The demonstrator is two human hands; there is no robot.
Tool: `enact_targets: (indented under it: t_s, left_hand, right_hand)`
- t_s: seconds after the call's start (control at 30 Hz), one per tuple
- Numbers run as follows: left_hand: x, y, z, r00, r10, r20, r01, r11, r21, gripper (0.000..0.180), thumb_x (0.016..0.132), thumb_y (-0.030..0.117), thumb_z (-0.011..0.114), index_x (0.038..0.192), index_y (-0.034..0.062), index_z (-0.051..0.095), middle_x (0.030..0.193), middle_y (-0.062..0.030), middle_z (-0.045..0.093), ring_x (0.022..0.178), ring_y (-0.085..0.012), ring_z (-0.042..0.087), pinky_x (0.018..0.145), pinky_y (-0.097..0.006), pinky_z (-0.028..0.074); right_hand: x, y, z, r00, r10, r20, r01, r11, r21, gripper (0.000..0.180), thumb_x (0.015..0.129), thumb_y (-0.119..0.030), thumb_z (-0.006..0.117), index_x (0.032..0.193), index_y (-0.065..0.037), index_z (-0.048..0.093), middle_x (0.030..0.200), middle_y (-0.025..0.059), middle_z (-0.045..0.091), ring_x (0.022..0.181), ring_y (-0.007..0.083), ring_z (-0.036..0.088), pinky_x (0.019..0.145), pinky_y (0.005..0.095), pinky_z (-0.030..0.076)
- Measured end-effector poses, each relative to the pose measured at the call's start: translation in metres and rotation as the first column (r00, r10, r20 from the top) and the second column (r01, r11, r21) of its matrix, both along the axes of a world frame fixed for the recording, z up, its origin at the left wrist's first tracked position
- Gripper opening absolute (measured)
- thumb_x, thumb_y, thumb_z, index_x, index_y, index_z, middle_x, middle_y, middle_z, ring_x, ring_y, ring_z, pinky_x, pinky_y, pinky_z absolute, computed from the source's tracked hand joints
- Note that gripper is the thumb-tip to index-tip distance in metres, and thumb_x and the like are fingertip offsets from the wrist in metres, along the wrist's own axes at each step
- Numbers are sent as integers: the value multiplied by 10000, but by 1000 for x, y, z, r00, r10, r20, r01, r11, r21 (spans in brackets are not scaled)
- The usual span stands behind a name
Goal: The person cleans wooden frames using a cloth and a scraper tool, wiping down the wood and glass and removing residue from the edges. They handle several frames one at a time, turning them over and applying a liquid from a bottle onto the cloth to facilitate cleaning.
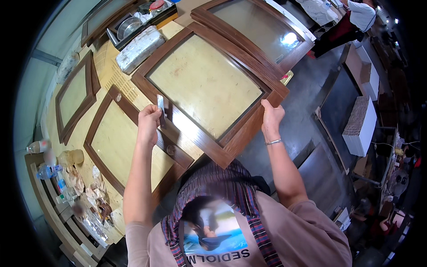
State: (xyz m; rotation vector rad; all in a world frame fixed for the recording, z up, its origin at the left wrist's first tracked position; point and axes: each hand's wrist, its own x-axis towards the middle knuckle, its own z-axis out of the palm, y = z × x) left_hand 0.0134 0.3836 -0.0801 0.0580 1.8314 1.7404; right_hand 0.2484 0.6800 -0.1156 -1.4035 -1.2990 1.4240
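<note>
Brown frame (249, 127), its edge grasped by right grip (272, 118), left grip (148, 123) clasping metal blade (160, 103) (another frame (128, 108), wrapped block (140, 49) alongside)

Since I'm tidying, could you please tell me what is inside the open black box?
A round bowl, white crumpled material and a red item show; whatever lies beneath is covered.

L head cam, wide, dwnwd

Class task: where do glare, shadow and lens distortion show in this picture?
Head view: a white glare spot on the glass panel; head view: a dark shadow just right of the left hand; head view: straight edges bow toward the black rim.
</note>
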Motion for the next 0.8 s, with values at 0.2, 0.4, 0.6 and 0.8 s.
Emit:
enact_targets:
  t_s: [0.2, 0.4, 0.6, 0.8]
  left_hand:
    - [21, -44, 50, 1000, 6, 30, -7, 999, 39, 77, 1020, 88, 519, 963, 64, 564, 1060, -152, 721, 933, -203, 731, 819, -319, 575]
    - [56, -144, 30, 952, 305, -2, -304, 951, 52, 102, 1035, 85, 497, 1001, 25, 572, 1042, -172, 712, 865, -210, 716, 819, -350, 596]
    - [104, -189, 22, 888, 456, -59, -457, 889, -7, 44, 1002, 56, 533, 1009, 25, 564, 998, -159, 699, 856, -197, 690, 830, -324, 570]
    - [138, -207, 5, 872, 489, 11, -489, 871, 33, 17, 995, 48, 575, 982, 37, 576, 981, -138, 704, 829, -164, 671, 767, -265, 532]
  right_hand:
    - [16, 9, 3, 659, 176, 731, -378, 918, 120, 469, 844, -426, 741, 812, 38, 685, 830, 245, 709, 846, 398, 696, 775, 487, 528]
    - [0, -8, 85, 555, 118, 823, -538, 806, 247, 389, 846, -407, 728, 737, -44, 640, 748, 190, 689, 742, 382, 679, 717, 475, 520]
    - [-29, -74, 216, 931, 354, -87, -186, 666, 723, 205, 859, 98, 689, 915, -35, 543, 830, -22, 506, 670, 25, 448, 588, 169, 359]
    - [7, -95, 330, 823, 504, -262, 198, 177, 964, 164, 878, 149, 555, 986, 28, 572, 910, 185, 634, 756, 235, 647, 663, 314, 549]
